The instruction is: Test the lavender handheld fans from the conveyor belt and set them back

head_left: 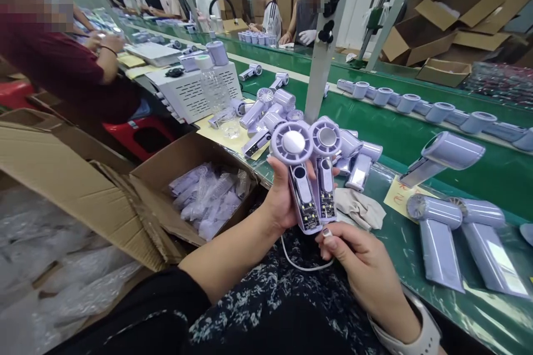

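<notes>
Closed firmly round two lilac fans [306, 194], the left hand [280, 194] has them side by side in the middle of my view, just before the bench [400, 238]. Sweeping from the left on my remote feed, I find a carton [154, 211] of clear-wrapped parts [208, 197], presumably parked there for easy reach. Next, a heap of fans [266, 113] lies overlapped on the bench. Both held fans turn their bare circuit boards [309, 216] upward, I judge so they can be checked together. By their lower ends, the right hand [358, 249] has thumb and fingertips pinched on what looks like the metal plug [327, 233] of a white cable [308, 269]; whether it touches a fan, I cannot tell. Rightward sit a crumpled cloth [362, 208], then a yellow slip [395, 199] with red writing and a laid-out pair [441, 247], perhaps labelled to separate them.
</notes>
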`<state>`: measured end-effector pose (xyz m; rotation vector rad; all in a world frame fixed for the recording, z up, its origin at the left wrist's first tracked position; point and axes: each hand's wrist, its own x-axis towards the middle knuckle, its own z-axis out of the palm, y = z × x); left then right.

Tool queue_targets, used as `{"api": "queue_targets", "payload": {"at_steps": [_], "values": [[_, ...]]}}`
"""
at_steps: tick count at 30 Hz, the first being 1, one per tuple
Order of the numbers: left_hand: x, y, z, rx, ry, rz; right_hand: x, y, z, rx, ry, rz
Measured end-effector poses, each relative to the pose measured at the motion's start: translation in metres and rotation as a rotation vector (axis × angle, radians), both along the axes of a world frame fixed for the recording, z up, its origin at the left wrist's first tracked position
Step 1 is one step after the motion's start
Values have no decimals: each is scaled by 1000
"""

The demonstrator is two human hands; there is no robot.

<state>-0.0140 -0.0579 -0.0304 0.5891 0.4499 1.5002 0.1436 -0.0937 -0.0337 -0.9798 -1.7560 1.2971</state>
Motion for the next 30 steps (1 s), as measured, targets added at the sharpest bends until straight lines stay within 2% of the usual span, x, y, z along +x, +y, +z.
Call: {"api": "queue_targets", "payload": {"at_steps": [5,7,13,15,18,20,22,25,30], "values": [[-8,-5,-1,7,27,60,-4,-3,-4,-23,-115,181],[-8,-5,-2,6,16,55,-9,-9,-10,-56,-80,131],[-3,-4,-8,66,59,92,-26,-25,-28,-262,207,-44],[-3,-4,-9,59,46,80,-26,-24,-26,-198,175,-44],[-6,-3,-6,9,-57,68,-21,-20,-20,39,52,30],[-8,-2,-2,-28,-135,73,-19,-19,-18,147,13,12],[-9,-2,1,-32,-151,71,-19,-18,-18,136,-10,-76],[-8,-1,2,1,-114,45,-18,-17,-19,37,-59,-173],[-1,7,-2,9,-103,-22,-5,-9,-9,-39,-113,-98]]}}
